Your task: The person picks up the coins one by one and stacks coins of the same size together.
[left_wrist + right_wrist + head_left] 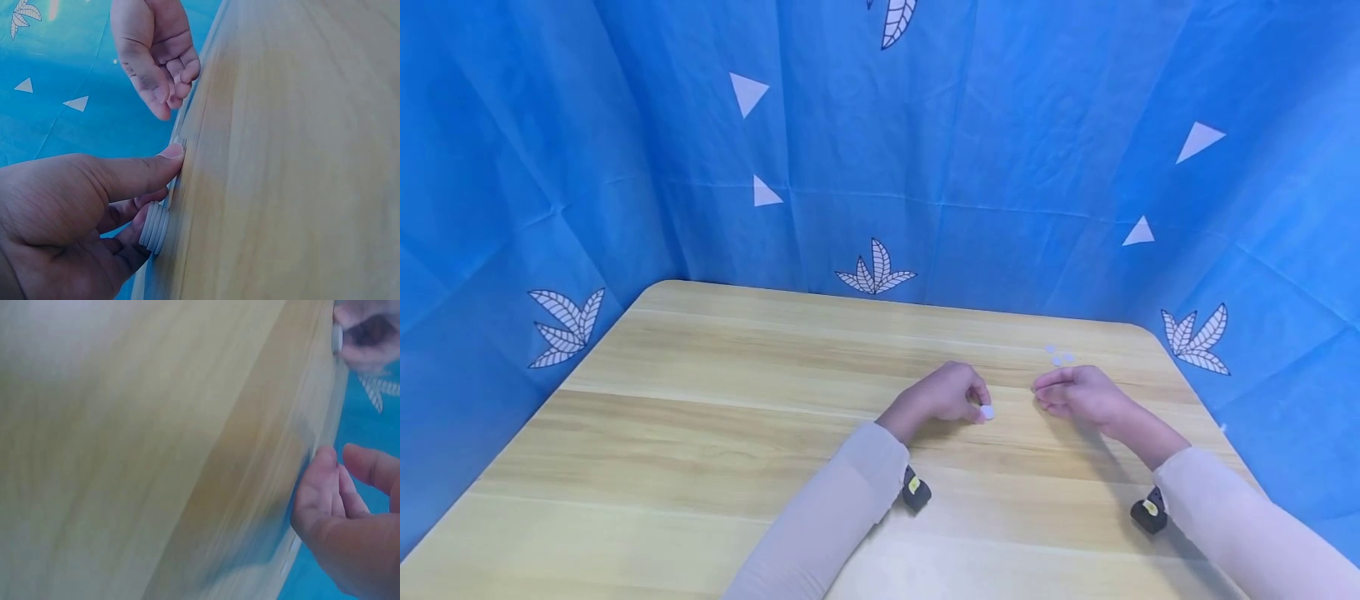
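A small stack of white discs [154,228] stands on the wooden table, with the thumb and curled fingers of my left hand [946,392] around it. In the left wrist view the fingers show behind the stack, and the thumb reaches out beside it. From the right wrist view, the white stack [337,339] shows between the left fingertips. My right hand [1078,398] hovers low over the table to the right, fingers gently bent. Its thumb and fingertips are apart, with nothing visible between them. Just beyond it lie three loose white discs [1057,362].
The wooden table [700,467] extends far to the left and toward the front. Blue curtains [865,150] with leaf and triangle prints hang along its back and sides. A small black device [916,492] sits under the left wrist, another black device [1150,512] under the right.
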Tool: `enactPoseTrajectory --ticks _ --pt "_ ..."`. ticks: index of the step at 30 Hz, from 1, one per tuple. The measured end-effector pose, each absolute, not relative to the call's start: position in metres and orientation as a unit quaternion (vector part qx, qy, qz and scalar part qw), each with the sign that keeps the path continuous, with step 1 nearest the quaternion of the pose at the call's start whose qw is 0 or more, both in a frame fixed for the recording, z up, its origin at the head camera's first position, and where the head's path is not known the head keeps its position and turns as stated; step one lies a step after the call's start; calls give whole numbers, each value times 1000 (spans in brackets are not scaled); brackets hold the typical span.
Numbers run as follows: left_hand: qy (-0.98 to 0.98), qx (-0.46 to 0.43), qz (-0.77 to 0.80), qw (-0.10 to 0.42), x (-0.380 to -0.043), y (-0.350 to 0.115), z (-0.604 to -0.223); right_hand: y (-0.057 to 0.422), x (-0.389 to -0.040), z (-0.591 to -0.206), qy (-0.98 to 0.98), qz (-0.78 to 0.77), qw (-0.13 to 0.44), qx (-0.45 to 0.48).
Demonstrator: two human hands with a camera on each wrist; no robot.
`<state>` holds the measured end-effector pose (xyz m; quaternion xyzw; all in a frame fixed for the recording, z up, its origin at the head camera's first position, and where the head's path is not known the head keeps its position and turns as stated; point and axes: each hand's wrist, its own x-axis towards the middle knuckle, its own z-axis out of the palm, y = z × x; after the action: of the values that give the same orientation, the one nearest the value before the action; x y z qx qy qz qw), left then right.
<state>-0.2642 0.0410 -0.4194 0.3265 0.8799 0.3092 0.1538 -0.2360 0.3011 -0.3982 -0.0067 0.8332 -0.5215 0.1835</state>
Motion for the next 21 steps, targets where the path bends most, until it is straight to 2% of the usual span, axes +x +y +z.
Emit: enactPoseTrajectory --ticks 13,21 --pt "880 324 309 160 -264 42 -419 334 -261 -405 952 -302 28 -44" --pt "880 319 311 162 -263 42 -416 342 -278 -405 967 -234 -11 -98"
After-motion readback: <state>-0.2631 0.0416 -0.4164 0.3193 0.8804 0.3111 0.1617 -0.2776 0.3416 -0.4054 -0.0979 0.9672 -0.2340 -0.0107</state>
